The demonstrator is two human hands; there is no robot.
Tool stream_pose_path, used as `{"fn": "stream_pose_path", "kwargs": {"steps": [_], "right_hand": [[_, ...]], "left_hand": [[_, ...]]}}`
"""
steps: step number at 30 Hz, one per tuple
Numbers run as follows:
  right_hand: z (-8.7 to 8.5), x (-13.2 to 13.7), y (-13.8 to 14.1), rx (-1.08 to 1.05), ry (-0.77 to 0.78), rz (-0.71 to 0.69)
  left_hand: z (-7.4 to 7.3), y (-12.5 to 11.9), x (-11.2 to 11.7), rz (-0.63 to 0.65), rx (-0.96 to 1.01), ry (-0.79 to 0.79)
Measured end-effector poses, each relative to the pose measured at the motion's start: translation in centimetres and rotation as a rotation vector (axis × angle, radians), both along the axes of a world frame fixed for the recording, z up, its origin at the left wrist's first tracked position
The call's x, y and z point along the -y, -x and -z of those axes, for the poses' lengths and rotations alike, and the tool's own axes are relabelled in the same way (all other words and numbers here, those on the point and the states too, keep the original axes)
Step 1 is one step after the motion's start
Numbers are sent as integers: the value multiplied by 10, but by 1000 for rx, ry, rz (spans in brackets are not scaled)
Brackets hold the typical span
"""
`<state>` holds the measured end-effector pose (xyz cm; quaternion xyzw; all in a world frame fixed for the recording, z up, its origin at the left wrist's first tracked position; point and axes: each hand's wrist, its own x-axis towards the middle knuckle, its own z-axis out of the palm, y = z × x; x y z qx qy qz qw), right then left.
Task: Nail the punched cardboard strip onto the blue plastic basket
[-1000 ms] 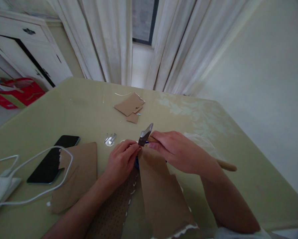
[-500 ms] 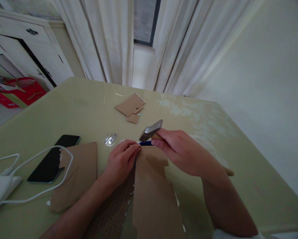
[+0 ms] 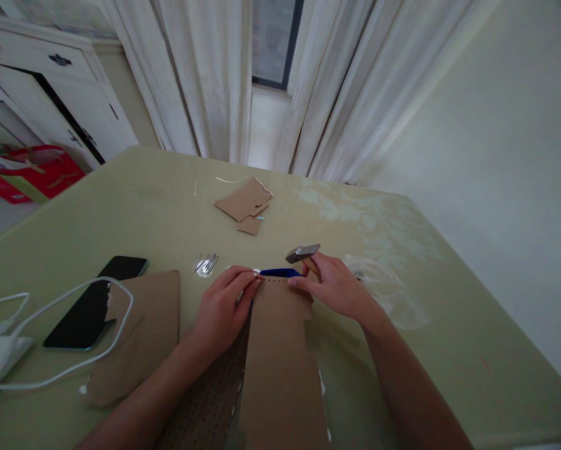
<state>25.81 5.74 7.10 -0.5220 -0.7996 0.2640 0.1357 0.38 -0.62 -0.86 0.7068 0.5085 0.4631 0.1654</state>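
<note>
A long cardboard strip (image 3: 278, 362) with a row of small holes along its far edge lies in front of me. My left hand (image 3: 224, 303) is closed at the strip's far left corner, thumb and forefinger pinching its edge; any small item between the fingertips is hidden. In my right hand (image 3: 339, 284) is a hammer (image 3: 303, 252), its metal head raised above the far edge. The right thumb touches the strip's far right corner. A blue piece (image 3: 280, 273) shows just beyond the holes. Under my left forearm lies a brown sheet with many holes (image 3: 205, 394).
Several nails (image 3: 206, 265) lie beyond my left hand. Cardboard scraps (image 3: 245, 200) are farther back. To the left are a phone (image 3: 88, 312), a cardboard piece (image 3: 144, 337), and a white cable (image 3: 125, 319). A clear plastic bag (image 3: 397, 297) lies right, on the green table (image 3: 472, 337).
The hammer and my right hand have moved right and slightly down, with the right thumb now at the strip's corner. The left hand stays at the left corner.
</note>
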Motion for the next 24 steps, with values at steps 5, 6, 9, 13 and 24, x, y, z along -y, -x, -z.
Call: {"fn": "stream_pose_path", "kwargs": {"steps": [5, 6, 9, 13, 24], "right_hand": [[-1, 1, 0, -13, 10, -13], [-1, 0, 1, -4, 13, -20], [0, -2, 2, 8, 33, -54], [0, -9, 8, -26, 39, -133], [-4, -19, 12, 51, 67, -160]], "left_hand": [[-3, -1, -1, -32, 221, 269], [-3, -1, -1, -33, 259, 316], [-1, -1, -3, -31, 331, 383], [1, -1, -4, -42, 356, 386], [-5, 2, 1, -22, 95, 156]]}}
